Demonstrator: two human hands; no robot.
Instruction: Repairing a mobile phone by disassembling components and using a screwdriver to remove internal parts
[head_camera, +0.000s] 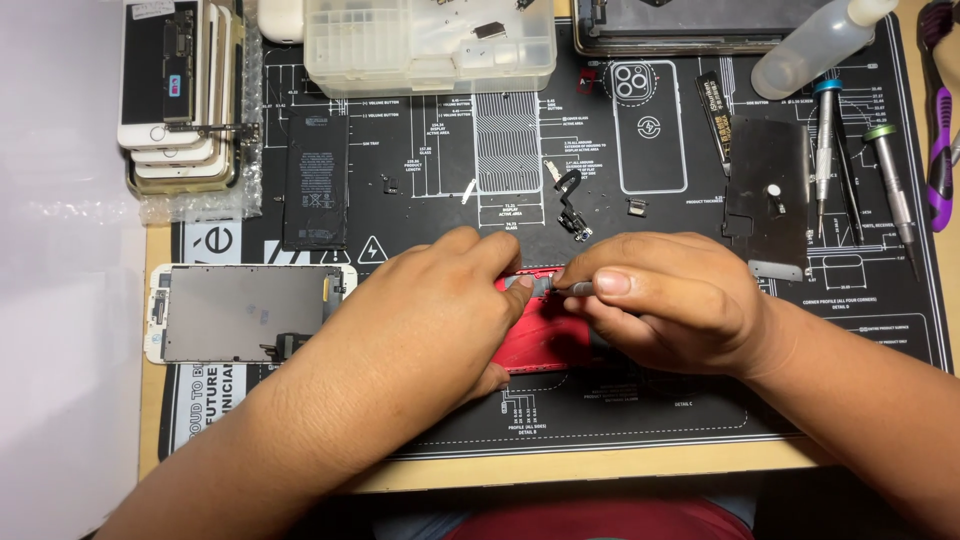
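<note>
A red phone housing (545, 335) lies on the black repair mat (700, 400), mostly covered by both hands. My left hand (430, 310) rests on its left side, fingers pressing the top edge. My right hand (665, 300) pinches a thin metal tool (580, 288) between thumb and forefinger, its tip at the housing's top edge. A small flex cable part (572, 205) lies just beyond the hands. The housing's interior is hidden.
A detached screen (245, 312) lies face down at left, a black battery (316, 180) above it. A stack of phones (180, 95), a clear parts box (430, 45), a squeeze bottle (815, 45), a metal plate (767, 190) and screwdrivers (890, 185) ring the mat.
</note>
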